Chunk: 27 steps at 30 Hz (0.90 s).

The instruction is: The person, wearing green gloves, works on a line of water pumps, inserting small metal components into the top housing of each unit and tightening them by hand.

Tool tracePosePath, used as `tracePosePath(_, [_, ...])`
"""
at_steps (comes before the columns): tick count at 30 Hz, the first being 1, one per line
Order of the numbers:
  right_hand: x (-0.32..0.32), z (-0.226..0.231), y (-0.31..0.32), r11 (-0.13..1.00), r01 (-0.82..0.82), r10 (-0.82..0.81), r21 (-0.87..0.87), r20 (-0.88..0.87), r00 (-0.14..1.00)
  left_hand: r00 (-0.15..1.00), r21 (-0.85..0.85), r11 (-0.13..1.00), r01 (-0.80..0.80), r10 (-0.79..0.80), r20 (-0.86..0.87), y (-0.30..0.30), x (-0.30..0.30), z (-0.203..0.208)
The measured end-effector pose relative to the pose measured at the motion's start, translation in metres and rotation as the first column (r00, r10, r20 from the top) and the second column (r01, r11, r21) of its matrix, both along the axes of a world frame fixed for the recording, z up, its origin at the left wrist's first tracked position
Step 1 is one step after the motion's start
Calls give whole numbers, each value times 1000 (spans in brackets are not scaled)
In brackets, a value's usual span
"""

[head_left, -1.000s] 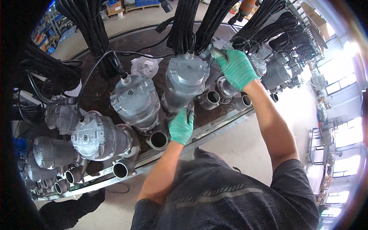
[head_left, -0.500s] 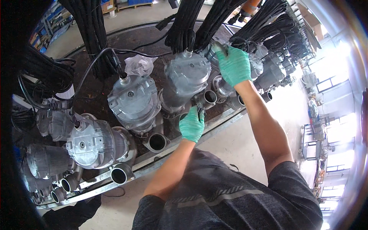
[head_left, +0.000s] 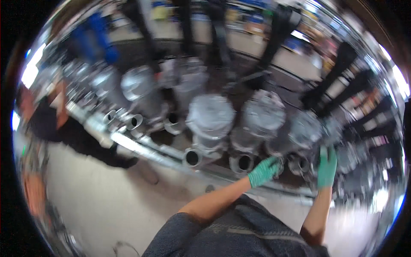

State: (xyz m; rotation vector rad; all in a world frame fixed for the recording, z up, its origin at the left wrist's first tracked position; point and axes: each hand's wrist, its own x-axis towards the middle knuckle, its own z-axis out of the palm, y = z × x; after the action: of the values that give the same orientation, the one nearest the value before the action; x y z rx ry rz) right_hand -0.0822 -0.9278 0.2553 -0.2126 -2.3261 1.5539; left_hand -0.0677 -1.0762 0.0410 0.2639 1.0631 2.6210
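A row of grey metal pumps with round pipe outlets stands along a dark bench, blurred by motion. My left hand (head_left: pixel 263 172), in a green glove, has its fingers curled at the outlet of a pump right of centre; what they hold, if anything, is hidden. Farther right, my gloved right hand (head_left: pixel 327 168) reaches up against a pump (head_left: pixel 332 130), its fingers smeared. Left of my hands are a pump (head_left: pixel 263 113) and another pump (head_left: pixel 210 115) with an open pipe outlet (head_left: pixel 192 158).
Black cable bundles (head_left: pixel 280 32) rise behind the pumps. A metal rail (head_left: pixel 132 144) edges the bench. Another person in dark clothes (head_left: pixel 83 132) stands at the left beside the bench. Stocked shelves and blue objects (head_left: pixel 96 38) lie beyond.
The view has swung left, bringing another person into sight and shifting my hands to the right in the picture. My left hand stays by a pump outlet, my right hand by a pump.
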Motion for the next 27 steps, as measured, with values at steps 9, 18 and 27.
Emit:
tracePosePath(9, [69, -159, -93, 516, -854, 815, 67, 267, 514, 935, -499, 867, 3, 174, 308, -113, 149, 77])
tracePosePath(18, [122, -198, -154, 95, -991, 992, -94, 94, 86, 759, -292, 897, -333, 438, 482, -129, 272, 24])
tracePosePath(27, [174, -164, -219, 200, -969, 979, -146, -1, 202, 755, -248, 844, -475, 536, 378, -202, 309, 52])
